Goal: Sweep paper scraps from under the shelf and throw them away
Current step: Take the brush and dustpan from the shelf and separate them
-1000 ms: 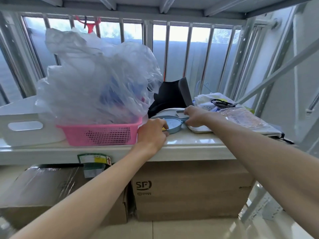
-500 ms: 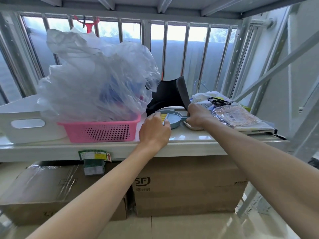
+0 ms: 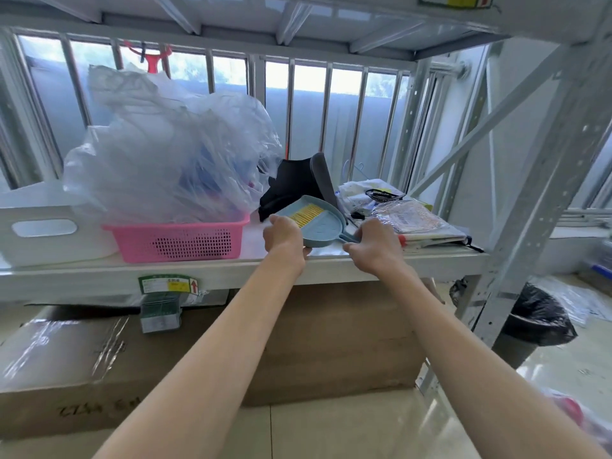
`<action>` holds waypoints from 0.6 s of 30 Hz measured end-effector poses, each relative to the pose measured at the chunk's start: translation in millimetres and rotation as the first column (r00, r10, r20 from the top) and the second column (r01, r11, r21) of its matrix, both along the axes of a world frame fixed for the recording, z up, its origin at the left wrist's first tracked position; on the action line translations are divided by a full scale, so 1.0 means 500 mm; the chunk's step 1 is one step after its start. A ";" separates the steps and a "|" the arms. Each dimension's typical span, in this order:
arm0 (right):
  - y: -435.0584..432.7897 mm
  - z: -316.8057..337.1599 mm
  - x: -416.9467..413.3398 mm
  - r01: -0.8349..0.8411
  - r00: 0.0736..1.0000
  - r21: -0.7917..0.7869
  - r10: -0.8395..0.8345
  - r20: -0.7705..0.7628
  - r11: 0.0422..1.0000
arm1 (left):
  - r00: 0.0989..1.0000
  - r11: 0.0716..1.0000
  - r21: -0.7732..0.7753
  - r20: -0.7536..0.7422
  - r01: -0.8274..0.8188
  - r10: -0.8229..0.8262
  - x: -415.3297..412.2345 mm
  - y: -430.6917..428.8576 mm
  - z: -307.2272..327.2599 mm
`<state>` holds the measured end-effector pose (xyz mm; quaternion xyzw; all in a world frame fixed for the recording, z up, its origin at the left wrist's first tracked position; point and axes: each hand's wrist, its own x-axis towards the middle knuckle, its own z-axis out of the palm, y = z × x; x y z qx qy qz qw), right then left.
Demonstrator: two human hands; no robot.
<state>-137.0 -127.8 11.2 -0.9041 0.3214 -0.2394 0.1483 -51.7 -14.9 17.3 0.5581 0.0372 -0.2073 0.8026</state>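
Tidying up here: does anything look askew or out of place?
The blue dustpan, yellow brush inside, is tipped up over the shelf between left hand and right hand. Clear plastic sheeting lies loose on the floor beside the black bin bag.

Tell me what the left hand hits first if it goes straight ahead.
Probably the black fabric bundle just behind the blue dustpan that the left hand grips; depth between them is unclear.

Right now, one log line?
step: fetch dustpan | left hand: holds its side | right hand: grips handle | brush: yellow, in dustpan | sweeping: not started
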 end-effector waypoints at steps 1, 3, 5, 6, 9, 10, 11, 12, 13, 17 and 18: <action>0.006 -0.007 -0.010 0.004 1.000 0.017 -0.004 0.014 1.000 | 1.000 1.000 0.002 0.004 -0.003 0.003 -0.002 0.003 -0.003; 0.015 -0.012 -0.026 0.004 0.999 0.044 -0.006 0.034 0.999 | 1.000 1.000 -0.004 0.003 -0.007 0.007 -0.008 0.010 -0.007; 0.021 -0.007 -0.036 -0.021 0.999 0.115 0.017 0.030 0.993 | 1.000 0.999 -0.038 0.006 0.004 -0.004 -0.006 0.014 -0.015; 0.023 -0.001 -0.039 -0.040 0.999 0.166 0.039 0.009 0.985 | 1.000 0.999 -0.049 0.014 0.013 -0.013 -0.005 0.016 -0.019; 0.028 0.017 -0.040 -0.087 0.988 0.277 0.118 -0.097 0.957 | 0.999 0.997 -0.077 0.044 0.008 -0.005 -0.001 0.024 -0.026; 0.032 0.022 -0.040 -0.100 0.984 0.316 0.140 -0.107 0.944 | 0.999 0.996 -0.092 0.047 0.013 -0.009 0.005 0.026 -0.030; 0.037 0.026 -0.041 -0.111 0.982 0.345 0.155 -0.104 0.932 | 0.999 0.995 -0.098 0.050 0.027 -0.022 0.010 0.030 -0.035; 0.041 0.029 -0.039 -0.116 0.982 0.351 0.161 -0.101 0.929 | 0.998 0.994 -0.100 0.059 0.038 -0.032 0.015 0.034 -0.038; 0.047 0.031 -0.037 -0.116 0.982 0.340 0.159 -0.101 0.933 | 0.997 0.994 -0.104 0.070 0.042 -0.034 0.020 0.037 -0.042; 0.066 0.021 -0.022 -0.145 0.985 0.322 0.166 -0.038 0.936 | 0.996 0.993 -0.120 0.091 0.006 0.005 0.032 0.047 -0.040; 0.065 0.019 -0.017 -0.158 0.985 0.327 0.172 -0.014 0.932 | 0.993 0.993 -0.121 0.114 0.001 0.012 0.036 0.048 -0.037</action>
